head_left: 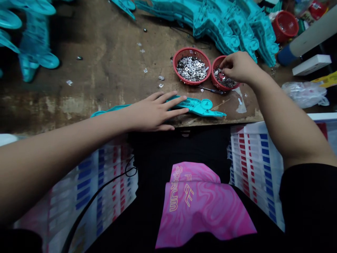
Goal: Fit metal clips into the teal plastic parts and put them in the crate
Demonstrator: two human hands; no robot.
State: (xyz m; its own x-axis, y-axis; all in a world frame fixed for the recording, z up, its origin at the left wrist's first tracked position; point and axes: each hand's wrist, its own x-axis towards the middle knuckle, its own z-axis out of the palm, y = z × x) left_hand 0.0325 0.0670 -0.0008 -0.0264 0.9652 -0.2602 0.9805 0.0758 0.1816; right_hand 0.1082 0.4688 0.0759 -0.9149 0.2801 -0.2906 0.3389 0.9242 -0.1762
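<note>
My left hand (pixel 155 111) lies flat with its fingers spread across a long turquoise plastic part (pixel 193 104) at the table's front edge. The part's rounded, pointed end sticks out to the right of my fingertips; its middle is under my hand. My right hand (pixel 240 66) reaches into the smaller red basket (pixel 213 80), which has small metal pieces in it. Thumb and forefinger are brought together there; whatever is between them is too small to make out. Left of it stands a larger red basket (pixel 177 73) full of small silvery metal clips (pixel 192 68).
Turquoise parts (pixel 210 21) are stacked at the back, with more (pixel 34 38) at the left. A screwdriver-like tool (pixel 212 90) lies before the baskets. Loose clips (pixel 69 82) dot the wooden table (pixel 105 52). A pale tube (pixel 313 33) and plastic bag (pixel 305 94) are at right.
</note>
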